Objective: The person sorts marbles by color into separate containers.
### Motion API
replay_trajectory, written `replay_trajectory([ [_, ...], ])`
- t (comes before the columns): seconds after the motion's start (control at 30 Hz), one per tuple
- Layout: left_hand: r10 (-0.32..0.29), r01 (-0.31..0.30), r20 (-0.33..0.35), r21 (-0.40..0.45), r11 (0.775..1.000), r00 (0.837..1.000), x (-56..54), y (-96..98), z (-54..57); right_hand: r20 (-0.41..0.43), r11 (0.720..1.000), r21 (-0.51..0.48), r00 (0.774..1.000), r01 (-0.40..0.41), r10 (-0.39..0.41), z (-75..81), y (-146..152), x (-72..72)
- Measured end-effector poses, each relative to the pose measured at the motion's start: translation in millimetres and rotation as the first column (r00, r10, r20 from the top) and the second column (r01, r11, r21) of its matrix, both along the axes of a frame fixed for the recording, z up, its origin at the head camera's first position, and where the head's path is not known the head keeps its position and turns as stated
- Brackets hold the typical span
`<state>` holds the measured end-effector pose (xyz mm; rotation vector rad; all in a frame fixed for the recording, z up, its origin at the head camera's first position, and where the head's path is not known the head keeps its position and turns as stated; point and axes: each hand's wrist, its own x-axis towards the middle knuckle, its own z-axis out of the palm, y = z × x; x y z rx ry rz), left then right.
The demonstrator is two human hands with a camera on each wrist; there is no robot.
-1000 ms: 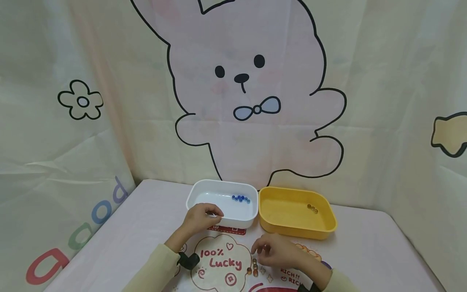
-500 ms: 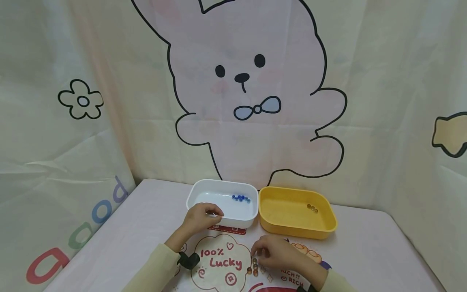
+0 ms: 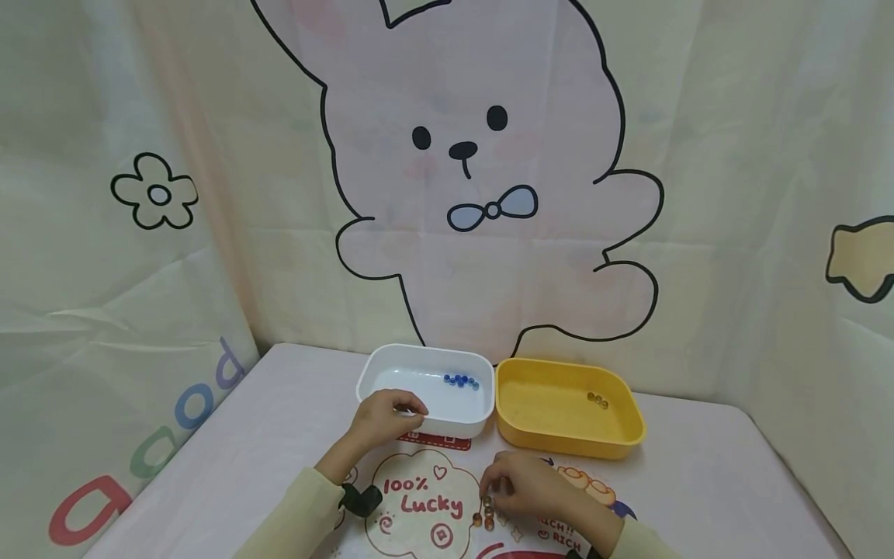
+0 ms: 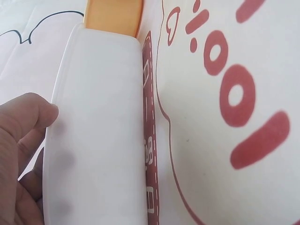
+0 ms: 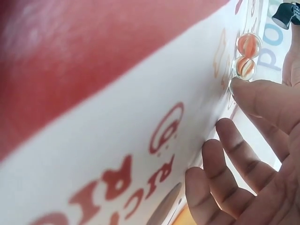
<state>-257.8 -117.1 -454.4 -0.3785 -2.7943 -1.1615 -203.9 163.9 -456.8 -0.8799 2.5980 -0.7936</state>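
Note:
My left hand [image 3: 384, 415] grips the near rim of a white plastic tub [image 3: 457, 427]. In the left wrist view the thumb lies outside the tub's wall [image 4: 98, 126], and the fingers show as dark spots through it. Several blue marbles [image 3: 461, 380] lie inside that tub. Low over the table, my right hand [image 3: 527, 485] is at a small group of orange marbles [image 3: 489, 523]. From the right wrist, its thumb and forefinger pinch one mostly hidden clear marble [image 5: 231, 86], beside two orange-swirled marbles [image 5: 248, 45]. The other fingers are loosely bent.
A yellow tub [image 3: 559, 444] stands against the white tub's right side, with a few amber marbles [image 3: 597, 400] at its right end. A printed mat [image 3: 419, 512] covers the near table. Behind rises a cloth backdrop [image 3: 475, 264] with a cartoon bear.
My right hand has shifted very slightly down and left beside the orange marbles. The left hand and both tubs have stayed where they were.

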Motion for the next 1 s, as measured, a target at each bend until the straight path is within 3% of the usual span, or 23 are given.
replay_trajectory([
  [0.3, -0.004, 0.004, -0.011, 0.002, 1.000, 1.000, 0.4, -1.0, -0.9, -0.005, 1.000, -0.004, 1.000, -0.001, 0.001, -2.5, 0, -0.6],
  [0.57, -0.011, 0.011, -0.014, 0.006, 1.000, 1.000, -0.5, -1.3, -1.9, 0.047, 0.999, -0.045, 0.999, 0.017, -0.015, -0.6, 5, -1.6],
  [0.77, -0.006, 0.006, -0.005, 0.013, 1.000, 1.000, 0.0, -1.1, -1.2, 0.098, 0.995, -0.099, 0.995, 0.023, -0.013, 4.8, 7, -1.1],
  [1.0, -0.007, 0.007, 0.002, 0.018, 1.000, 1.000, 0.2, -0.9, -0.9, 0.083, 0.994, -0.096, 0.996, 0.054, -0.046, 14.3, 11, -3.5],
])
